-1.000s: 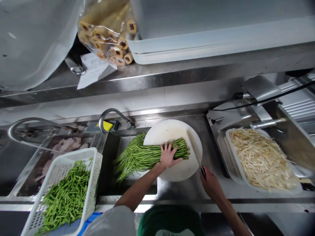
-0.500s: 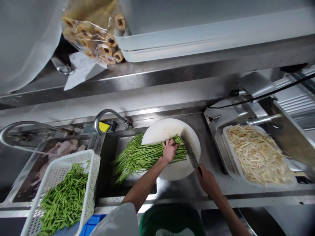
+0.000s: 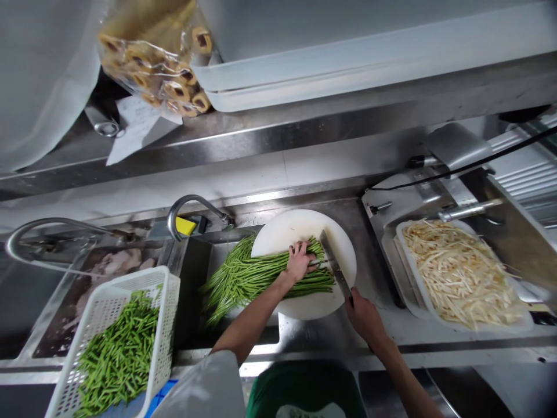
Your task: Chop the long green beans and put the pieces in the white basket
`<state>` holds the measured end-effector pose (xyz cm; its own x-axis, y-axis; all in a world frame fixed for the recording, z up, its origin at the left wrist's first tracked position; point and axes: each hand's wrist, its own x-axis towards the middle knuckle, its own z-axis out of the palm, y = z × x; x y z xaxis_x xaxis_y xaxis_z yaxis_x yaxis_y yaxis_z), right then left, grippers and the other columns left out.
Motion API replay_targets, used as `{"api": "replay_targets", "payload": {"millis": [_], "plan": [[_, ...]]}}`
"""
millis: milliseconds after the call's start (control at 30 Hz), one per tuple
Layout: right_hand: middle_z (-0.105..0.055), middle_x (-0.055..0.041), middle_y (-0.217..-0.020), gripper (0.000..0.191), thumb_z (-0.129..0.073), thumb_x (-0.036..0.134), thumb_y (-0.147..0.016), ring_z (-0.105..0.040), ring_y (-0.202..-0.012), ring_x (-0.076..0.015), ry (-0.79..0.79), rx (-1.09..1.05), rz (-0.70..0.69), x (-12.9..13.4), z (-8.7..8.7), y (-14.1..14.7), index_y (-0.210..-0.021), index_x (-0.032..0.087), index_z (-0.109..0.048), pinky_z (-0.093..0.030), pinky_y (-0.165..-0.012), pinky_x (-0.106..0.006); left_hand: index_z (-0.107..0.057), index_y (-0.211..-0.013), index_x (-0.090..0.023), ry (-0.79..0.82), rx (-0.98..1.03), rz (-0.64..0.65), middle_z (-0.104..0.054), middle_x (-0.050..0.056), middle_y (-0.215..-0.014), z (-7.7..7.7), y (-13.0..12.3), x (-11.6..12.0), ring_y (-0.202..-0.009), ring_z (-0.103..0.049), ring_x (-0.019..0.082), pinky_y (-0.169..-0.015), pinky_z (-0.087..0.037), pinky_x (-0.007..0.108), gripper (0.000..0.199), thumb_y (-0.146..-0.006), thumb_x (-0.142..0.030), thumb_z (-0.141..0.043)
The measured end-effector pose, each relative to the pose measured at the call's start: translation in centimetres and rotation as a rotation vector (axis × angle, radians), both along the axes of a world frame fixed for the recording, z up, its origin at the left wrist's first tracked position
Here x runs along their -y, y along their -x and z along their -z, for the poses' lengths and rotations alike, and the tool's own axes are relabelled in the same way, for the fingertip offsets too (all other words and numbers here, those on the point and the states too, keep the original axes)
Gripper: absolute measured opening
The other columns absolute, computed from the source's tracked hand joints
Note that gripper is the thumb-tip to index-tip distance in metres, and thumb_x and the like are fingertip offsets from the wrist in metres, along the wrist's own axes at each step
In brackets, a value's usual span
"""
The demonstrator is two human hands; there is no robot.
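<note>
Left hand (image 3: 299,264), flat earlier, curled over beans (image 3: 256,273), hiding some; right hand (image 3: 363,313) clamped on knife (image 3: 333,266), handle (image 3: 349,298) mostly hidden.

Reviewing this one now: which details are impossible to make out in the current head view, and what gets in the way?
All in the head view:
- Cleaver: most of its handle is hidden by the right hand.
- Long green beans: a stretch is covered by the left hand.
- White basket: its near end is cut off by the bottom edge.
- Paper: any writing is too small to read.
</note>
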<state>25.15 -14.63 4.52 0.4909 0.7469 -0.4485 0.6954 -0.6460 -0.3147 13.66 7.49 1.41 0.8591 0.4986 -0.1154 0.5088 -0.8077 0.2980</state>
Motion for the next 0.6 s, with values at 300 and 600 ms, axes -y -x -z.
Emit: {"api": "replay_targets", "payload": {"millis": [300, 600], "plan": [[-0.073, -0.0090, -0.078, 0.023, -0.036, 0.025, -0.099, -0.067, -0.070, -0.0193, -0.017, 0.012, -0.021, -0.9, 0.6, 0.1, -0.103, 0.015, -0.056, -0.029, -0.061, -0.029, -0.074, -0.086, -0.021, -0.089, 0.025, 0.019, -0.040, 0.009, -0.146, 0.4, -0.6, 1.4, -0.138, -0.025, 0.036, -0.107, -0.031, 0.061, 0.012, -0.087, -0.020, -0.063], [-0.071, -0.0088, -0.073, 0.025, -0.036, 0.029, -0.099, -0.066, -0.067, -0.0199, -0.029, 0.078, 0.141, 2.3, -0.3, -3.0, -0.091, 0.019, -0.058, -0.029, -0.059, -0.028, -0.074, -0.088, -0.020, 0.031, 0.242, -0.026, -0.046, 0.008, -0.140, 0.8, -3.6, 1.8, -0.136, -0.027, 0.033, -0.106, -0.033, 0.053, 0.015, -0.089, -0.020, -0.059]]}}
